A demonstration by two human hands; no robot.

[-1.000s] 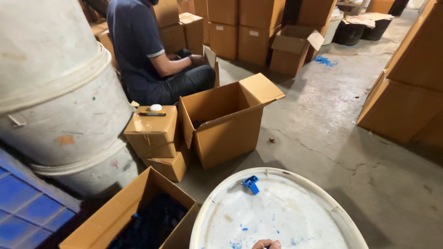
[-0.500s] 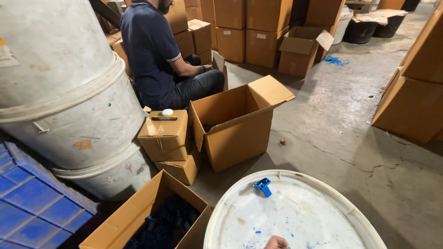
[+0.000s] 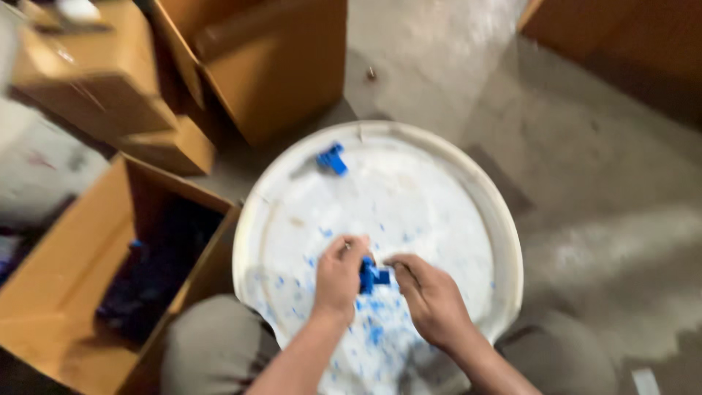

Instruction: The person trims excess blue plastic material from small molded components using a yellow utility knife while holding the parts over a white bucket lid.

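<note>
Blue plastic, a small blocky piece [image 3: 371, 276], sits pinched between both hands over the near half of the round white drum lid [image 3: 504, 249] that serves as the work surface. The left hand [image 3: 341, 276] closes on it from the left with thumb and fingertips, the right hand [image 3: 431, 296] from the right, so the piece lies directly between them, equally near to each, with its longer side running roughly left to right across the lid. Motion blur hides its exact form; it reads as a dark-blue body with a brighter blue end toward the right hand. Blue flecks [image 3: 373, 333] litter the lid around and below the hands. A second blue piece [image 3: 331, 158] lies alone near the lid's far edge, well apart from both hands. Left of the lid, an open cardboard box [image 3: 66, 271] holds dark blue contents, too blurred to make out.
</note>
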